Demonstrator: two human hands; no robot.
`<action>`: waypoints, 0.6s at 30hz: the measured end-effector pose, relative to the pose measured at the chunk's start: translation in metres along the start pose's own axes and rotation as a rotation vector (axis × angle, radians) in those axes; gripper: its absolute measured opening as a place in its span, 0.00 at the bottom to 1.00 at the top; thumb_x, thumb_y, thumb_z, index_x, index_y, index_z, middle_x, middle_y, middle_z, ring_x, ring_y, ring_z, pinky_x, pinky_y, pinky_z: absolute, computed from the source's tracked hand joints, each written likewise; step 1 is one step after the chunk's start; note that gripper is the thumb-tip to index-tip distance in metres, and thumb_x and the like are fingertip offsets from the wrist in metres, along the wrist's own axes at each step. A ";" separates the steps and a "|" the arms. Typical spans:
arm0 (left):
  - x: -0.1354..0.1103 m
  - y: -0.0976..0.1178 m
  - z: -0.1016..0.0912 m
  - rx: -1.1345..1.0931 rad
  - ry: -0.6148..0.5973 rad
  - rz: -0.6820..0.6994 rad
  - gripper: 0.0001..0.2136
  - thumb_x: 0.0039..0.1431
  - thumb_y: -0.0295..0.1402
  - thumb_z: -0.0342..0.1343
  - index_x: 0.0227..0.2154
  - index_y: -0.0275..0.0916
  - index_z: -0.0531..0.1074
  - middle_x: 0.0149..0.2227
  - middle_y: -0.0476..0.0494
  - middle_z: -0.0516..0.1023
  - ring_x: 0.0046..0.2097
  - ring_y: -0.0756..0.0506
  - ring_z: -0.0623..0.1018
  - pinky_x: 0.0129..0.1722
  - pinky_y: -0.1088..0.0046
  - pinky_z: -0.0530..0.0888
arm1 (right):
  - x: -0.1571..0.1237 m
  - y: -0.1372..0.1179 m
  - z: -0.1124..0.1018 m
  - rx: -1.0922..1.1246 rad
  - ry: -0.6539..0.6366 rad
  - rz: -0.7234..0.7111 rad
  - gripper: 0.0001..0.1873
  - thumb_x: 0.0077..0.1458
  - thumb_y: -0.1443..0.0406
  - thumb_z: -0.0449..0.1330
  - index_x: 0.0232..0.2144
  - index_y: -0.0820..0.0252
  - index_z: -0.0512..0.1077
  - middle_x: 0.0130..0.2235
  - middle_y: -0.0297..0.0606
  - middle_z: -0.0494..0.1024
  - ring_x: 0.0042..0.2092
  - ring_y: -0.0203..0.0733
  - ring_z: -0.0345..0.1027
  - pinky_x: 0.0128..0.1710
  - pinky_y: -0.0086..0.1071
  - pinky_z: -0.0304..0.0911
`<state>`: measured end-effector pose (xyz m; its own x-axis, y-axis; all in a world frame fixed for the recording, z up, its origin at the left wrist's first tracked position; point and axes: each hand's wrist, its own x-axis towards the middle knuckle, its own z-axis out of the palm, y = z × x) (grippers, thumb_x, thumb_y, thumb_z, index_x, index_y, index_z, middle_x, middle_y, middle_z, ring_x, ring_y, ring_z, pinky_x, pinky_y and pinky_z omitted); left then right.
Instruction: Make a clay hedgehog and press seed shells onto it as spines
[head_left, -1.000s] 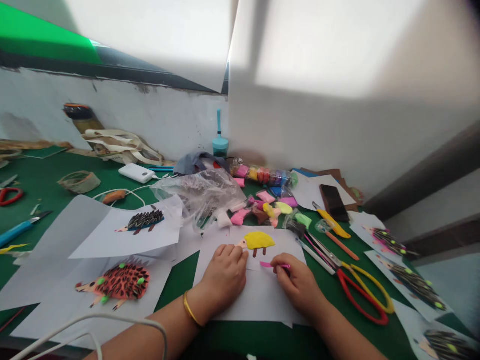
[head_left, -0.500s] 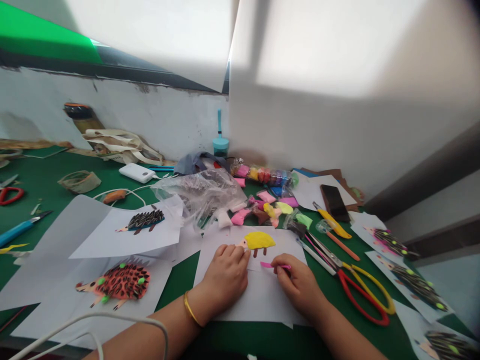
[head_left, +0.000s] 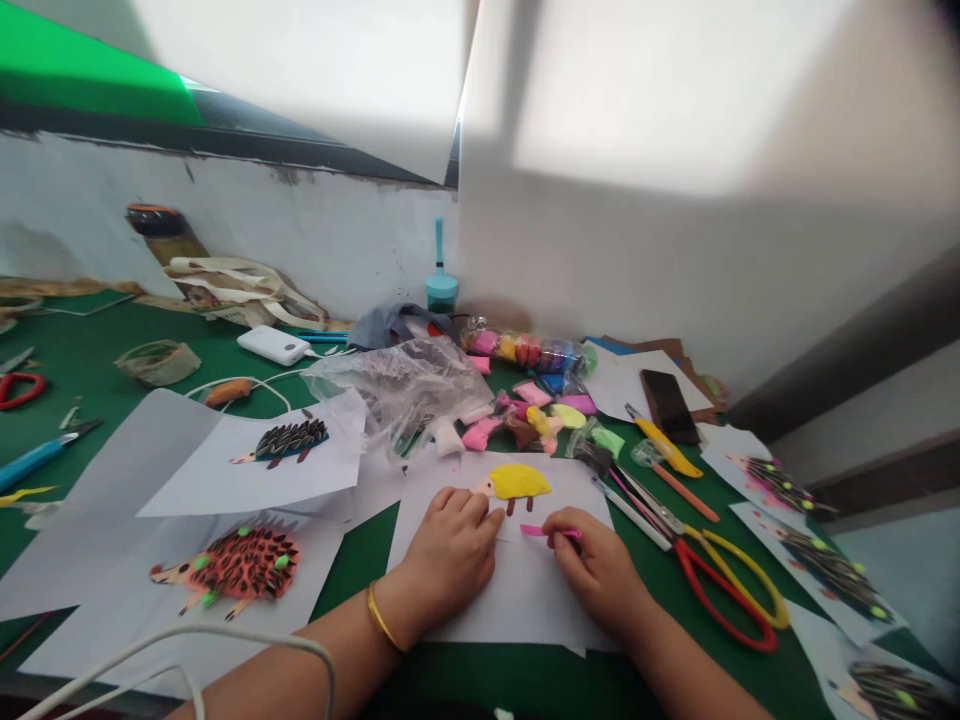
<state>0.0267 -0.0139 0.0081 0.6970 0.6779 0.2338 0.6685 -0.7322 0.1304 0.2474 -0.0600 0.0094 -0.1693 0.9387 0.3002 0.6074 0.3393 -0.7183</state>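
Observation:
A yellow clay hedgehog with brown legs lies on a white sheet on the green table. My left hand, with a gold bangle at the wrist, rests curled on the sheet just left of and below the figure, fingers bent and pressing the paper. My right hand pinches a thin pink tool whose tip points left, just below the hedgehog's legs.
Red and yellow scissors, pens and a yellow cutter lie to the right. Coloured clay pieces and a plastic bag sit behind. Finished hedgehog sheets lie left and right. A phone and a power bank are further back.
My left hand's fingers have crept slightly right, toward the hedgehog's legs. My right hand and the pink tool stay put.

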 end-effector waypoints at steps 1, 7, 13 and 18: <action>0.000 0.000 0.000 0.000 -0.001 -0.014 0.15 0.59 0.30 0.52 0.49 0.41 0.70 0.43 0.40 0.71 0.45 0.40 0.69 0.49 0.58 0.64 | 0.000 0.000 0.000 -0.002 0.003 -0.002 0.08 0.60 0.68 0.50 0.35 0.57 0.70 0.33 0.37 0.75 0.36 0.40 0.69 0.36 0.32 0.65; 0.000 0.000 -0.001 -0.001 -0.003 0.005 0.13 0.59 0.30 0.53 0.47 0.43 0.71 0.42 0.41 0.71 0.45 0.40 0.68 0.49 0.59 0.64 | 0.000 0.001 0.000 -0.008 0.004 -0.009 0.08 0.59 0.67 0.51 0.34 0.57 0.70 0.33 0.37 0.75 0.35 0.41 0.70 0.35 0.33 0.65; -0.001 -0.001 -0.002 -0.029 -0.001 0.026 0.12 0.59 0.31 0.53 0.46 0.43 0.72 0.41 0.42 0.71 0.45 0.40 0.68 0.49 0.59 0.64 | 0.000 0.001 0.000 -0.009 -0.001 0.006 0.08 0.60 0.68 0.51 0.35 0.56 0.70 0.34 0.37 0.75 0.36 0.41 0.70 0.36 0.32 0.65; -0.001 -0.004 -0.004 -0.100 0.045 0.082 0.09 0.60 0.32 0.53 0.42 0.47 0.75 0.39 0.45 0.71 0.42 0.42 0.68 0.49 0.59 0.63 | -0.001 0.000 0.000 0.011 0.013 -0.008 0.08 0.59 0.68 0.50 0.35 0.56 0.70 0.33 0.36 0.74 0.35 0.40 0.69 0.36 0.32 0.64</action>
<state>0.0224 -0.0123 0.0108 0.7343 0.6135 0.2906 0.5789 -0.7895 0.2038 0.2478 -0.0607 0.0096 -0.1643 0.9351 0.3140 0.5978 0.3476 -0.7224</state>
